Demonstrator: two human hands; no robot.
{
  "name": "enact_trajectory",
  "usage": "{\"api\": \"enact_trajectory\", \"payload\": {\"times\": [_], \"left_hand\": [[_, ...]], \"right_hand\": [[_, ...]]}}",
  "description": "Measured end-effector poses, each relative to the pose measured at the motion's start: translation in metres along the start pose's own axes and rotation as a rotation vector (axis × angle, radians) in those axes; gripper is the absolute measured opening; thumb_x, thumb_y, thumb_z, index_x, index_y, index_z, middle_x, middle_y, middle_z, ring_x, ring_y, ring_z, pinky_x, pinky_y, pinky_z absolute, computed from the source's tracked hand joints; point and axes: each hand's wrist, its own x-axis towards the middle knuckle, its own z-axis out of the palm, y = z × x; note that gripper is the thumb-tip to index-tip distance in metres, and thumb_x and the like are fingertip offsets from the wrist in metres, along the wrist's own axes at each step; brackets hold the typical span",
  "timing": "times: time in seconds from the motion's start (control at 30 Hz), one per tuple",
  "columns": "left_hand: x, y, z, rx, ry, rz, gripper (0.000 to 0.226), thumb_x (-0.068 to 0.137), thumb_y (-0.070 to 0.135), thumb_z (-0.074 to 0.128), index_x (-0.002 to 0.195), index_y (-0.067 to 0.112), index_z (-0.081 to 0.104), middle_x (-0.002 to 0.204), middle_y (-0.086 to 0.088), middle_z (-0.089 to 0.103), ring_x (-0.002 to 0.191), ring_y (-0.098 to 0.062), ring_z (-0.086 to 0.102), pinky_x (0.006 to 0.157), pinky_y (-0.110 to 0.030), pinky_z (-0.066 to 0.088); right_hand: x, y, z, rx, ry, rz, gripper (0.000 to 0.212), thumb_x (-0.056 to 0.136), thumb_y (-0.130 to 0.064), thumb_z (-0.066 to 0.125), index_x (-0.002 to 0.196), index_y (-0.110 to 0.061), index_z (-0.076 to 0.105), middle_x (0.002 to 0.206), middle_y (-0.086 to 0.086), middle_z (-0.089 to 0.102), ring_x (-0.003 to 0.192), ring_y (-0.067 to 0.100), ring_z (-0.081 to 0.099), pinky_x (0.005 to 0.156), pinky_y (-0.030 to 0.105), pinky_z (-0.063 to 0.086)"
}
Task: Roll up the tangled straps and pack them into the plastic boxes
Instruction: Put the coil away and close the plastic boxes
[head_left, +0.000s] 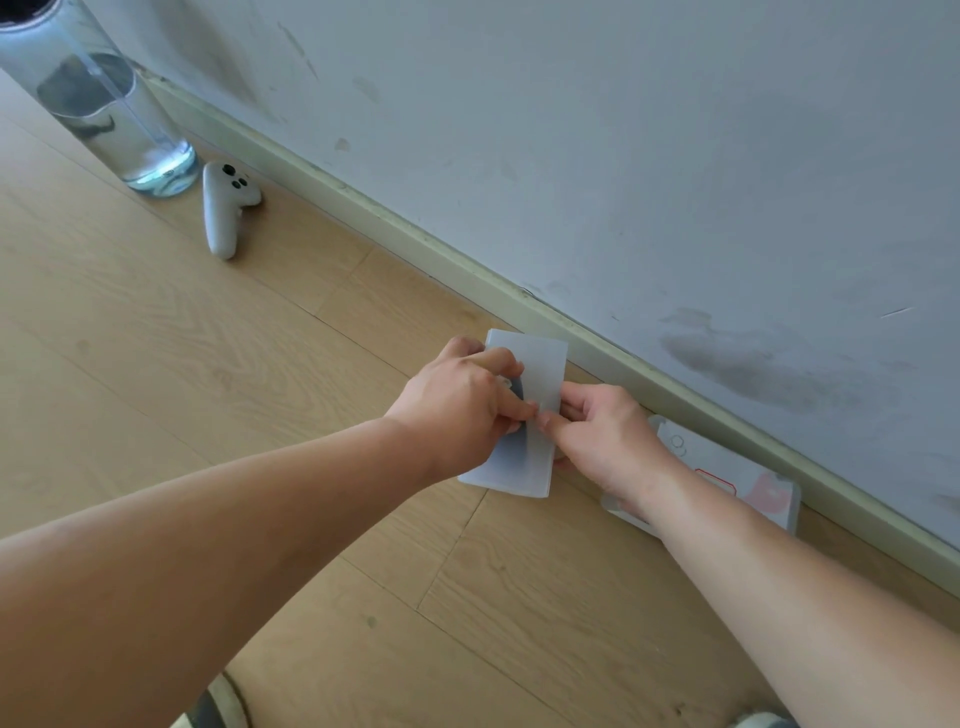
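Note:
A frosted translucent plastic box (540, 364) lies flat on the wooden floor near the baseboard. A dark shape, likely a rolled strap (517, 388), shows dimly through its lid between my fingers. My left hand (462, 405) rests on the box's left side, fingers curled and pressing at its middle. My right hand (602, 431) meets it from the right, thumb and fingertips pinching at the same spot on the box. A second plastic box (737, 478) with a pink and red label lies to the right, partly hidden by my right forearm.
A white handheld controller (224, 208) lies on the floor at the upper left, beside a tall clear water bottle (104, 104). A scuffed grey wall (623, 156) with a pale baseboard runs diagonally behind the boxes. Shoe tips show at the bottom edge.

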Motion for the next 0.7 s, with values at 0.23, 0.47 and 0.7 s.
{"api": "enact_trajectory", "payload": {"times": [0.23, 0.47, 0.7], "left_hand": [[-0.008, -0.004, 0.003, -0.125, 0.086, -0.038, 0.021, 0.093, 0.021, 0.076, 0.104, 0.038, 0.082, 0.138, 0.004, 0.066, 0.127, -0.030, 0.058, 0.101, -0.026, 0.039], [-0.014, -0.001, 0.010, -0.132, 0.139, 0.012, 0.020, 0.091, 0.014, 0.077, 0.099, 0.031, 0.083, 0.134, -0.004, 0.068, 0.126, -0.031, 0.062, 0.085, -0.046, 0.061], [-0.013, 0.003, -0.001, -0.144, 0.033, -0.106, 0.037, 0.097, 0.022, 0.069, 0.134, 0.028, 0.068, 0.153, 0.013, 0.051, 0.134, -0.016, 0.053, 0.105, -0.036, 0.049]], "right_hand": [[-0.007, 0.001, 0.011, 0.020, 0.029, -0.017, 0.025, 0.105, -0.027, 0.047, 0.114, -0.036, 0.068, 0.096, -0.013, 0.076, 0.096, 0.015, 0.071, 0.089, 0.046, 0.060], [-0.013, -0.001, 0.014, 0.268, 0.085, 0.072, 0.043, 0.105, -0.019, 0.051, 0.097, -0.055, 0.074, 0.094, -0.022, 0.078, 0.099, 0.011, 0.074, 0.088, 0.049, 0.062], [-0.014, -0.003, 0.006, 0.342, 0.096, 0.074, 0.042, 0.101, -0.012, 0.062, 0.077, -0.044, 0.078, 0.085, -0.018, 0.079, 0.084, 0.007, 0.076, 0.077, 0.046, 0.066]]}}
